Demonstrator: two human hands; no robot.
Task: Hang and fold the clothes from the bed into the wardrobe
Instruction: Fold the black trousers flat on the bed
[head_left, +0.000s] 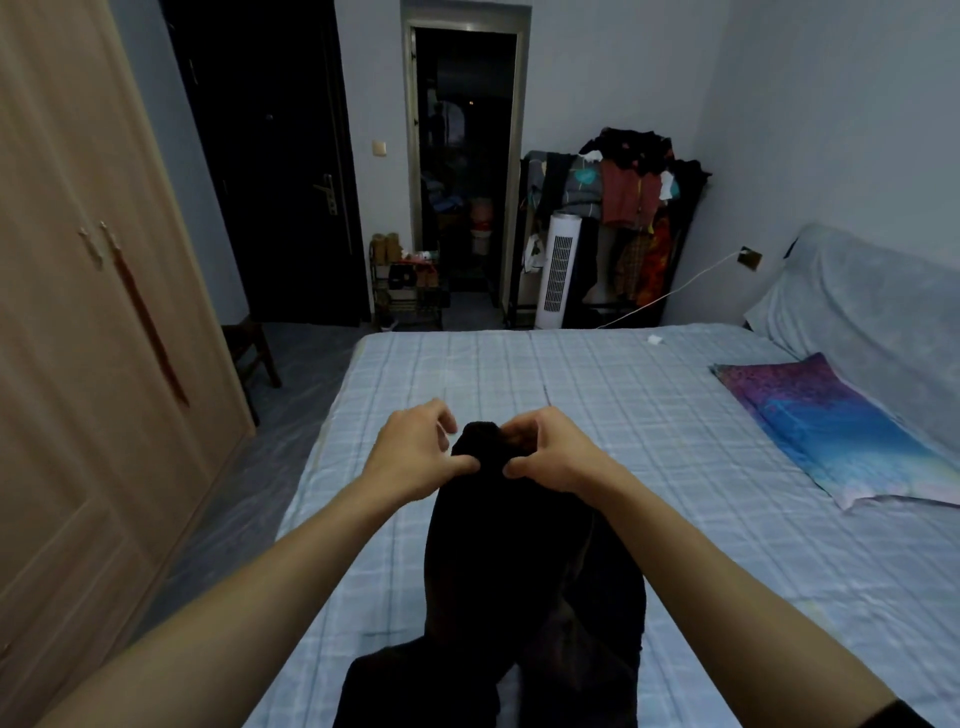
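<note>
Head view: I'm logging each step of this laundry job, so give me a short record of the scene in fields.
garment: black garment, held up by its top end, its lower part lying on the bed
left hand: left hand pinches the garment's top edge
right hand: right hand pinches the same edge, close beside the left
bed: bed with a pale blue checked sheet
wardrobe: wardrobe at left, doors closed
pillow: colourful pillow at the right side of the bed
background: full clothes rack and white tower fan
</note>
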